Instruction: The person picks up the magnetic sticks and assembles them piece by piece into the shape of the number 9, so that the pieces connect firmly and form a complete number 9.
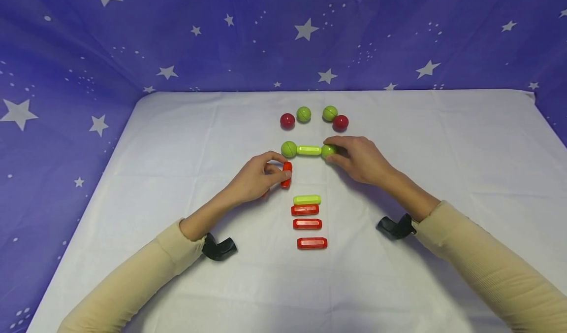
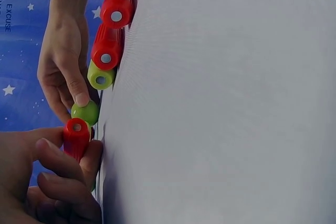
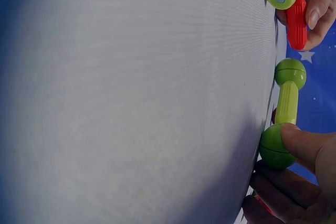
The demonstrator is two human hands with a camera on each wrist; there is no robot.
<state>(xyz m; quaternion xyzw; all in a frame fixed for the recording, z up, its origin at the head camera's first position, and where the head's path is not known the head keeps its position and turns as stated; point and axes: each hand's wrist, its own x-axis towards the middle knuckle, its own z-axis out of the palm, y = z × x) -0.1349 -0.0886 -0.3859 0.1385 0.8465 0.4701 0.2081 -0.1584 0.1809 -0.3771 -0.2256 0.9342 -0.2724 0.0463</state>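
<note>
My left hand (image 1: pixel 254 179) pinches a red magnetic rod (image 1: pixel 286 181) between thumb and fingers; the rod points away from me, just below the left green ball (image 1: pixel 289 149). That ball joins one end of a yellow-green rod (image 1: pixel 308 150). At its other end sits a second green ball (image 3: pixel 274 148), gripped by my right hand (image 1: pixel 364 161) with thumb and fingertips. In the left wrist view, a silver disc shows in the end of the held red rod (image 2: pixel 77 129). A bit of red (image 1: pixel 266 193) peeks out under the left hand, mostly hidden.
Beyond the hands lie two red balls (image 1: pixel 287 121) and two loose green balls (image 1: pixel 303 114). Nearer me, a yellow-green rod (image 1: pixel 307 200) and three red rods (image 1: pixel 307 224) lie crosswise in a column. Black curved pieces (image 1: pixel 219 248) hang at both sleeve cuffs.
</note>
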